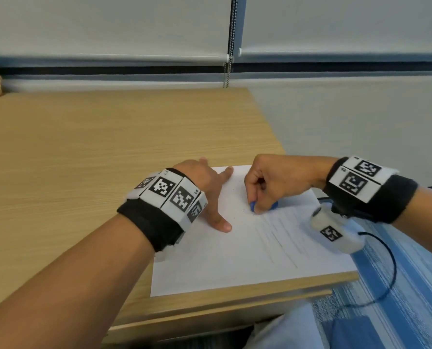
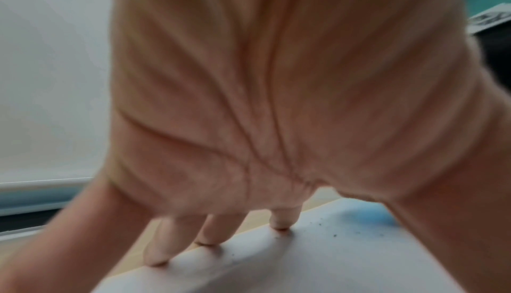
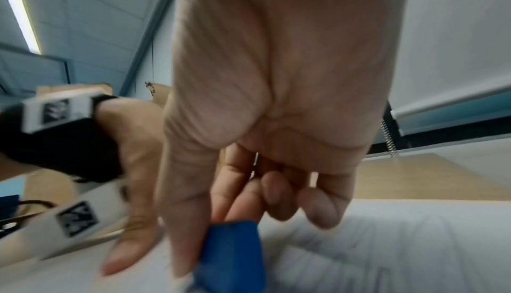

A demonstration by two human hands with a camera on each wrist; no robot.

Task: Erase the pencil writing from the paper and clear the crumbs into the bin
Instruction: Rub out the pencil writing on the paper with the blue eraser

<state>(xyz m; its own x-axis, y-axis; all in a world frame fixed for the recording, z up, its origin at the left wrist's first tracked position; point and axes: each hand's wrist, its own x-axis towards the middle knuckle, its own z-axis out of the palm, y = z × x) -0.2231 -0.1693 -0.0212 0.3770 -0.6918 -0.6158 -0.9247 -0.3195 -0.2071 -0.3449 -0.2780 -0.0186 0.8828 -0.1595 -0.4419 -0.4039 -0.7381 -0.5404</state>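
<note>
A white sheet of paper (image 1: 247, 253) lies at the desk's near right corner, with faint pencil lines (image 1: 283, 233) on its right half. My left hand (image 1: 209, 192) is spread flat, its fingers (image 2: 282, 219) pressing the paper's left edge. My right hand (image 1: 267, 185) pinches a blue eraser (image 1: 253, 206) between thumb and fingers and holds its tip on the paper; the same eraser (image 3: 232, 256) fills the bottom of the right wrist view. Small dark crumbs (image 2: 334, 235) dot the paper near the eraser. No bin is in view.
The wooden desk (image 1: 96, 152) stretches left and back to a wall with roller blinds (image 1: 109, 26). The desk's right edge sits just beyond the paper, above blue carpet (image 1: 411, 285). A black cable (image 1: 388, 273) hangs from my right wrist band.
</note>
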